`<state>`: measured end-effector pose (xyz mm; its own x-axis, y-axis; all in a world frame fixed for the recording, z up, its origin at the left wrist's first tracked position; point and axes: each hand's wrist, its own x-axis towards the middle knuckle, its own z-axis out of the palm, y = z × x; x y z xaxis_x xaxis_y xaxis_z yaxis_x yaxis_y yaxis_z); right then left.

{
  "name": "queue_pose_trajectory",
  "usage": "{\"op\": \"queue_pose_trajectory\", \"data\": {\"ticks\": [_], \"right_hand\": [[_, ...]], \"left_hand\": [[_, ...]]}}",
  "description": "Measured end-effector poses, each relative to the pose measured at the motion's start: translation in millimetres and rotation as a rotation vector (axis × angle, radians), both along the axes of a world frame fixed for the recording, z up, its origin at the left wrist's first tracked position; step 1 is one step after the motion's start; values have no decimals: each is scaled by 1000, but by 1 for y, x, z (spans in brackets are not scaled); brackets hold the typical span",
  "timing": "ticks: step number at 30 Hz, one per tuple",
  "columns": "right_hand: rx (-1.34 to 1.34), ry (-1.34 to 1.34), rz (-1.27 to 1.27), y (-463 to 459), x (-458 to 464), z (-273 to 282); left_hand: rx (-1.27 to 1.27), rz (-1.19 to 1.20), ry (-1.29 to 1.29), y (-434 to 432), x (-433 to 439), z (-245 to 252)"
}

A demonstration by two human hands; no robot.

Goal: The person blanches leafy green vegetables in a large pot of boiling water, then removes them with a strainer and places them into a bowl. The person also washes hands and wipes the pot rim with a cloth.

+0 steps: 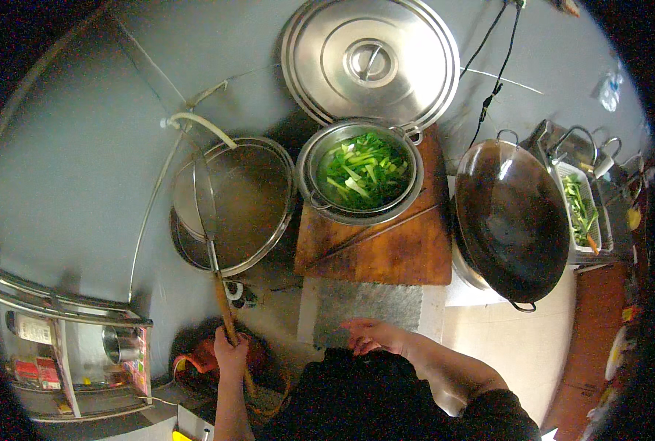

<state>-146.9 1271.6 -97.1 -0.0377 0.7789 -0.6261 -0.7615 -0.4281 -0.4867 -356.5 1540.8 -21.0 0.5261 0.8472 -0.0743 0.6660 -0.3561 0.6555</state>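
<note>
My left hand is closed round the wooden handle of a long-handled tool with a rounded metal head. That head lies over the left part of a large round metal pot with cloudy, brownish contents; whether it is a strainer or a ladle is unclear. In front of my body, my right hand holds nothing, its fingers apart and slightly bent. Ahead of it, cut leafy greens fill a steel bowl with loop handles, set inside a wider steel basin. The basin stands on a thick wooden cutting board.
A big steel lid leans behind the basin. On the right are a dark two-handled wok and a white basket of greens. A pale hose reaches over the pot. A shelf rack stands lower left, near an orange-red object.
</note>
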Motion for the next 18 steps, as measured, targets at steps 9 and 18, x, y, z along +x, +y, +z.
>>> {"op": "queue_pose_trajectory", "data": {"ticks": [9, 18], "right_hand": [[83, -67, -74, 19, -13, 10], [36, -194, -30, 23, -31, 18]], "left_hand": [[-210, -30, -212, 4, -7, 1], [-41, -148, -176, 7, -6, 9]]}}
